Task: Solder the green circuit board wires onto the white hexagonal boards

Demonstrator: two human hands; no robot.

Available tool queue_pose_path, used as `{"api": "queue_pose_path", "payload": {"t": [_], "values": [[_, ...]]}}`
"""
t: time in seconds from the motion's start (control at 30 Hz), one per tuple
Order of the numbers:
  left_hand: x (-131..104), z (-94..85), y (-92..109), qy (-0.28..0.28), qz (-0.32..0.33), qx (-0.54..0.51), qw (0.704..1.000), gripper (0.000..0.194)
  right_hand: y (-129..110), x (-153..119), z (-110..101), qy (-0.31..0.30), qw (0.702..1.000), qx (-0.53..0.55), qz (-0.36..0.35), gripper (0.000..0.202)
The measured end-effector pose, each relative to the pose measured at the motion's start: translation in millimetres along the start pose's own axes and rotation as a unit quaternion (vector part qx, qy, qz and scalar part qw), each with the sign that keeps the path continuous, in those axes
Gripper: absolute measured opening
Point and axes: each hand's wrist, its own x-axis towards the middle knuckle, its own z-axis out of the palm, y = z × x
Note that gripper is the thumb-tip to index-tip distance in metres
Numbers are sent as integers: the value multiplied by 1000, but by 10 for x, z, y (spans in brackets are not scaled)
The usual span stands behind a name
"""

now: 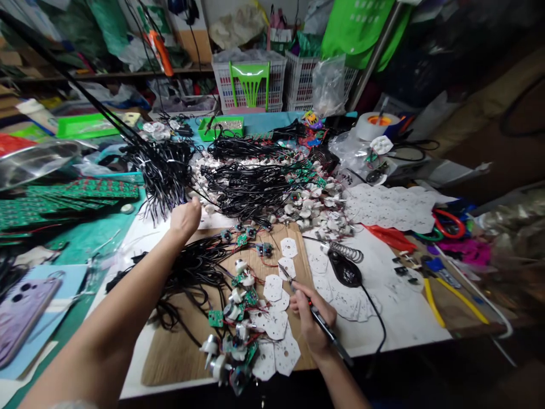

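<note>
My left hand reaches out with curled fingers beside a bundle of black cables. Its fingertips face away, so what they pinch is hidden. In my right hand is a pen-shaped soldering iron, its thin tip pointing up and left over white hexagonal plates. Small green circuit boards with white round parts stand in a column on a cardboard sheet, left of the plates. More black cables lie across the cardboard under my left forearm.
A heap of black cables and white parts fills the table's back. At right are a black holder with a spring, white plates and yellow-handled pliers. Green board panels and a phone lie left.
</note>
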Motion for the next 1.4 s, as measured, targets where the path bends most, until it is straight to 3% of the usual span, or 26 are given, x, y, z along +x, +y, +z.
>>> {"api": "queue_pose_path", "payload": {"t": [0.13, 0.2, 0.3, 0.37, 0.47, 0.53, 0.57, 0.63, 0.7, 0.73, 0.8, 0.87, 0.97, 1.1, 1.27, 1.4], "values": [[-314, -94, -115, 130, 28, -11, 991, 33, 4, -8, -3, -7, 1000, 3, 9, 28], [-530, -109, -157, 201, 53, -114, 971, 28, 2, -9, -2, -5, 1000, 2, 6, 27], [-843, -84, -122, 254, 83, -327, 906, 22, -16, -2, 2, -2, 1000, -1, 3, 27], [-985, -36, -22, 234, 79, -476, 844, 24, -40, 5, -1, -2, 1000, -2, 5, 27], [-1059, 69, 189, 153, 51, -644, 748, 31, -83, 13, -18, 6, 1000, 3, 7, 28], [-1046, 142, 324, 89, 49, -699, 708, 37, -110, 17, -34, 16, 1000, 9, 10, 28], [-1034, 176, 384, 59, 59, -708, 701, 43, -121, 20, -42, 22, 1000, 12, 11, 28], [-1027, 242, 491, 13, 102, -685, 721, 64, -135, 26, -53, 27, 999, 15, 16, 28], [-1058, 317, 590, -10, 166, -606, 778, 74, -138, 31, -56, 30, 999, 22, 27, 28], [-1089, 361, 642, -15, 204, -551, 809, 67, -136, 31, -56, 32, 999, 26, 34, 28], [-1172, 464, 754, -15, 281, -426, 860, 34, -127, 29, -56, 38, 998, 35, 45, 29], [-1265, 573, 868, -4, 338, -316, 886, 7, -121, 21, -63, 42, 997, 38, 52, 30], [-1375, 699, 1007, 28, 360, -217, 907, 17, -129, 4, -91, 42, 997, 31, 55, 30], [-1428, 742, 1082, 55, 355, -160, 920, 20, -161, -23, -141, 34, 999, 14, 35, 28], [-1437, 700, 1081, 57, 383, -112, 915, 23, -173, -58, -176, 27, 999, -2, 28, 27], [-1468, 701, 1092, 92, 373, -132, 914, 22, -152, -66, -170, 28, 999, -6, 31, 27]]}}
